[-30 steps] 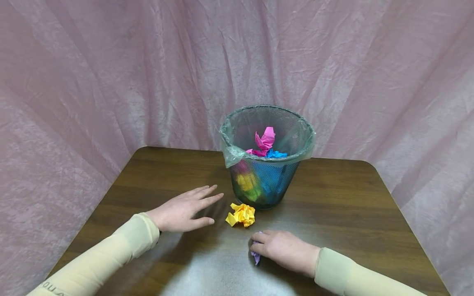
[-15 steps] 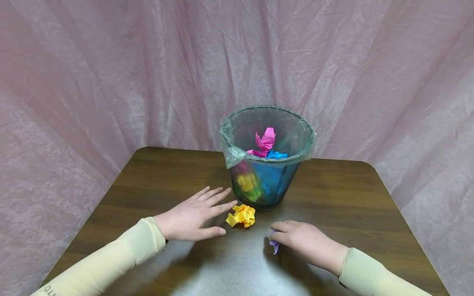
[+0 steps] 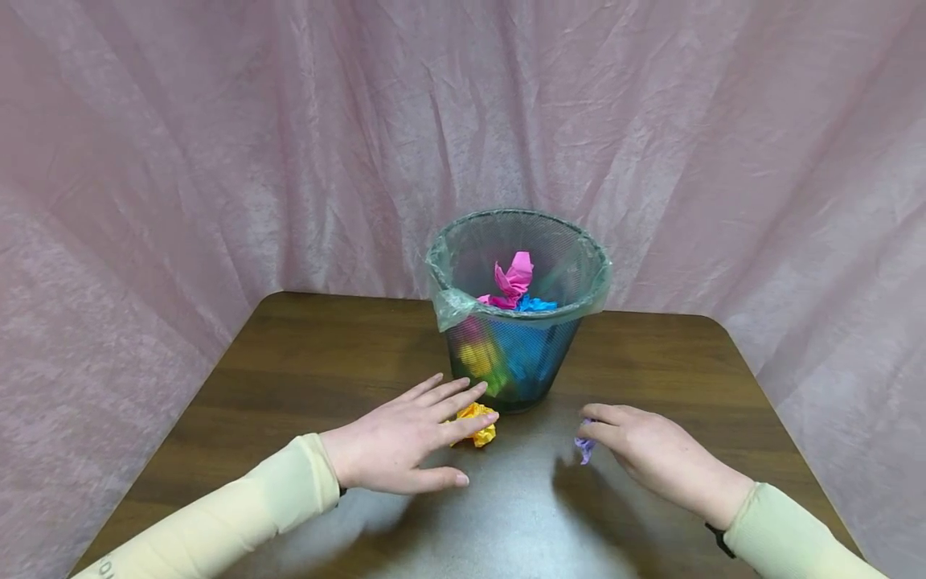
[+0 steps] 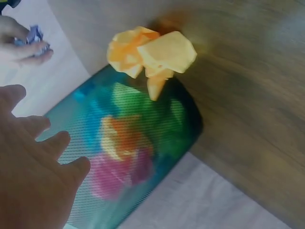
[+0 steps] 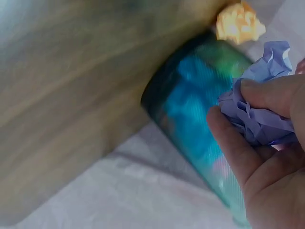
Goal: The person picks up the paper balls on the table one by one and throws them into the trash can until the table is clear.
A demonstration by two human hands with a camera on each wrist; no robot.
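My right hand pinches a crumpled purple paper ball between thumb and fingers, raised above the table to the right of the bin. My left hand hovers with spread, straight fingers over a crumpled yellow paper ball; in the head view the fingers hide part of that ball. The yellow ball lies on the table just in front of the mesh wastebasket. Inside the basket are crumpled papers, with pink paper and blue paper uppermost; yellow and green ones show through the mesh.
A translucent liner folds over the basket's rim. The wooden table has rounded far corners, and a pink curtain hangs behind it.
My right hand has lifted the purple paper ball and carried it right and away from me. My left hand has moved right, over the yellow paper ball.
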